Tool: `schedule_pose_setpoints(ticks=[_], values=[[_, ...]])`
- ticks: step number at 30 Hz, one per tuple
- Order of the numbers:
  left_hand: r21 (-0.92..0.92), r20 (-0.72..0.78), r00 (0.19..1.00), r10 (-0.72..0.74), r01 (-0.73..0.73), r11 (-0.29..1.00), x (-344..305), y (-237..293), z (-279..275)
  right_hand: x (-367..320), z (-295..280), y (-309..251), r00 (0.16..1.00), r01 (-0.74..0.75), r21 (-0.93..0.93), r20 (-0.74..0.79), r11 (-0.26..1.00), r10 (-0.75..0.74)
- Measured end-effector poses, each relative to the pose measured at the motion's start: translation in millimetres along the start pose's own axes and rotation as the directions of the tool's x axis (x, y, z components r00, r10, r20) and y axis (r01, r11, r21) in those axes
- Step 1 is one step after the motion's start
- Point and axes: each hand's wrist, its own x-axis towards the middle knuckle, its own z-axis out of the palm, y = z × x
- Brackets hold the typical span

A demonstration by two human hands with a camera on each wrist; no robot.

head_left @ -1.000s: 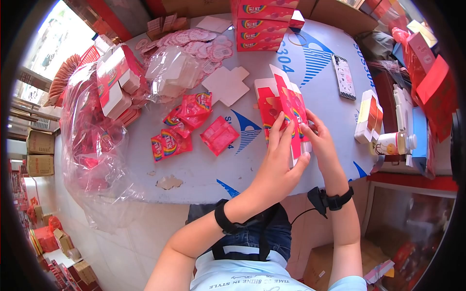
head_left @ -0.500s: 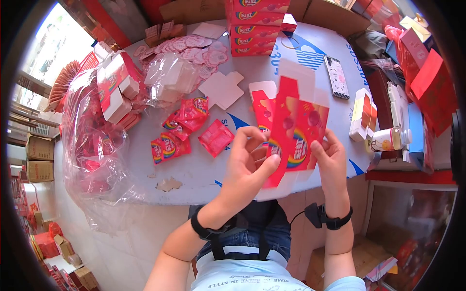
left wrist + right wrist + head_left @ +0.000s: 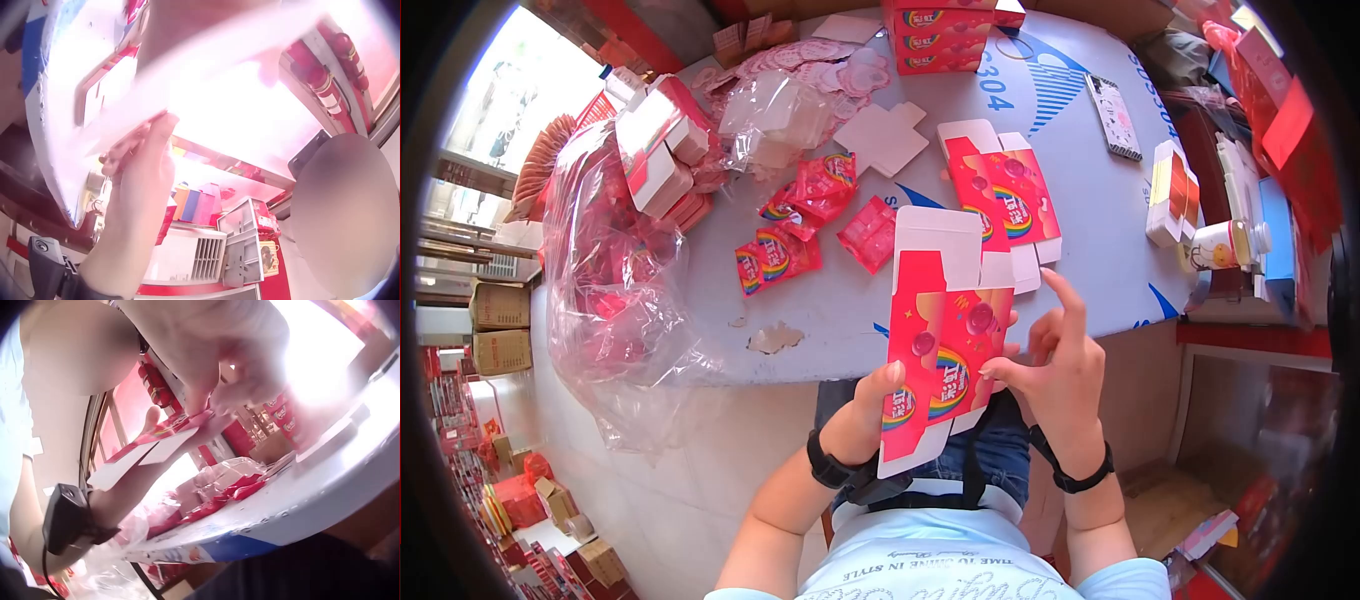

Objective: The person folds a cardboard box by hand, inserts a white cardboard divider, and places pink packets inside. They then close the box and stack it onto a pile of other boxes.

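Red carton [image 3: 945,365], flattened: now nearer my body, its 9 o'clock side gripped by my left hand [image 3: 858,415]. Right hand [image 3: 1058,375]: wide, thumb touching the 3 o'clock edge. Second carton [image 3: 1008,200]: 1 o'clock, more exposed, partly behind the first's flaps. Pink pouches [image 3: 825,190]: 11 o'clock.

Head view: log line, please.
left hand grips flat red-and-white cardboard box | right hand, thumb at box edge | similar boxes beyond
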Motion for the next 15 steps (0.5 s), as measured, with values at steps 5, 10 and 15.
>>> schedule_pose_setpoints(ticks=[5,10,15], values=[[0.047,0.059,0.995,-0.078,0.075,0.996,-4,-3,5,12,-5,-15,0.901,0.417,0.076,-0.162,0.906,-0.401],[0.113,0.089,0.982,-0.166,0.156,0.981,-13,-7,-2,12,-4,-18,0.958,0.252,0.278,0.066,0.927,-0.280],[0.181,0.115,0.963,-0.245,0.222,0.958,-18,-10,-6,17,-16,-20,0.925,0.129,0.311,0.305,0.942,-0.227]])
